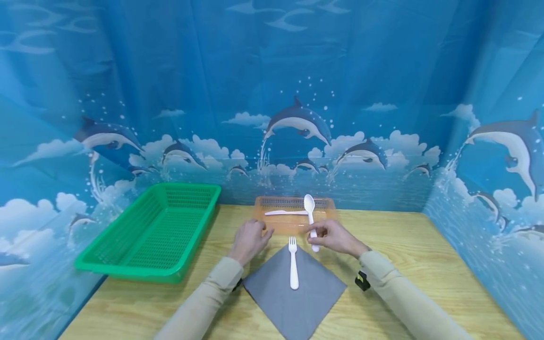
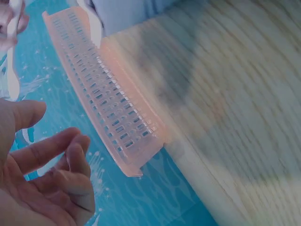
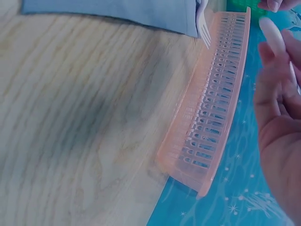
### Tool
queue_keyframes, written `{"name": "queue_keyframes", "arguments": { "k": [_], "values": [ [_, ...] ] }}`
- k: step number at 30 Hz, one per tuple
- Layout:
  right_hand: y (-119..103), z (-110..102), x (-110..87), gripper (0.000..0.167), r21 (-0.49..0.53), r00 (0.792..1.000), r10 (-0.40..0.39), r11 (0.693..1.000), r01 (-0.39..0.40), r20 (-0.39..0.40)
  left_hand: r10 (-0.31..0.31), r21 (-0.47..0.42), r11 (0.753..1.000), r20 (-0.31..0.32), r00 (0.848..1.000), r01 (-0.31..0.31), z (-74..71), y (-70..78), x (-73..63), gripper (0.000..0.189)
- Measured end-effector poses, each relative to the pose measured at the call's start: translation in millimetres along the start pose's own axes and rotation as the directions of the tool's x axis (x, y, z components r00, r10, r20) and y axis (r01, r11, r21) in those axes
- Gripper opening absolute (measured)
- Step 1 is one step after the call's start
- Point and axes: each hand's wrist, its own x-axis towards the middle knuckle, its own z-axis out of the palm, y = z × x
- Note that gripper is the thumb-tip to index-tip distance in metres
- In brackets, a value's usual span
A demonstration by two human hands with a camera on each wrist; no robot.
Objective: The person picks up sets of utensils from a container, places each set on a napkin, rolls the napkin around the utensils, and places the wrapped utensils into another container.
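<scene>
My right hand (image 1: pixel 333 236) pinches a white plastic spoon (image 1: pixel 310 204) by its handle, bowl pointing away, over the front right of the orange basket (image 1: pixel 259 222). In the right wrist view the spoon (image 3: pixel 273 35) shows between the fingertips. My left hand (image 1: pixel 250 240) hovers by the basket's front left corner, holding nothing, its fingers loosely bent in the left wrist view. A white plastic knife (image 1: pixel 285 213) lies across the basket, its right end hidden behind the spoon. On a grey napkin (image 1: pixel 293 311), laid as a diamond, lies a white plastic fork (image 1: pixel 293 269), tines pointing away.
A large green basket (image 1: pixel 182 257) stands on the left of the wooden table (image 1: pixel 408 255). A blue dolphin-print curtain (image 1: pixel 238 85) hangs behind the table and along both sides.
</scene>
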Motion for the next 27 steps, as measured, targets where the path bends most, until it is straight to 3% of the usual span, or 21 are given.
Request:
{"name": "queue_keyframes", "arguments": {
  "k": [3,7,9,13,16,24,27],
  "values": [
    [-2,1,-3.8,0.032,0.018,0.998,-0.001,1.0,0.0,0.058,0.032,-0.044,0.999,0.033,0.999,-0.03,-3.6,0.3,-0.1,0.028],
    [-6,6,-9.4,0.03,0.027,0.991,0.009,1.0,-0.012,0.13,0.09,-0.117,0.99,0.148,0.985,-0.073,-7.7,1.1,-0.5,0.024],
    [-7,8,-11.5,0.028,0.041,0.986,0.014,0.999,-0.021,0.165,0.142,-0.155,0.982,0.213,0.967,-0.11,-8.3,1.4,-1.1,0.024],
    [-8,14,-14.0,0.025,0.067,0.975,0.022,0.997,-0.037,0.222,0.229,-0.21,0.964,0.331,0.915,-0.165,-7.9,3.2,-2.3,0.044],
    [-8,19,-14.9,0.021,0.076,0.968,0.027,0.996,-0.048,0.251,0.255,-0.227,0.958,0.399,0.881,-0.174,-7.5,4.8,-3.4,0.056],
    [-10,28,-18.0,0.02,0.136,0.956,0.049,0.986,-0.092,0.29,0.288,-0.213,0.954,0.453,0.843,-0.211,-4.6,5.0,-10.5,0.074],
    [-10,31,-19.2,0.019,0.134,0.956,0.068,0.985,-0.11,0.287,0.297,-0.2,0.953,0.474,0.829,-0.227,-3.8,6.0,-13.3,0.069]
  ]
}}
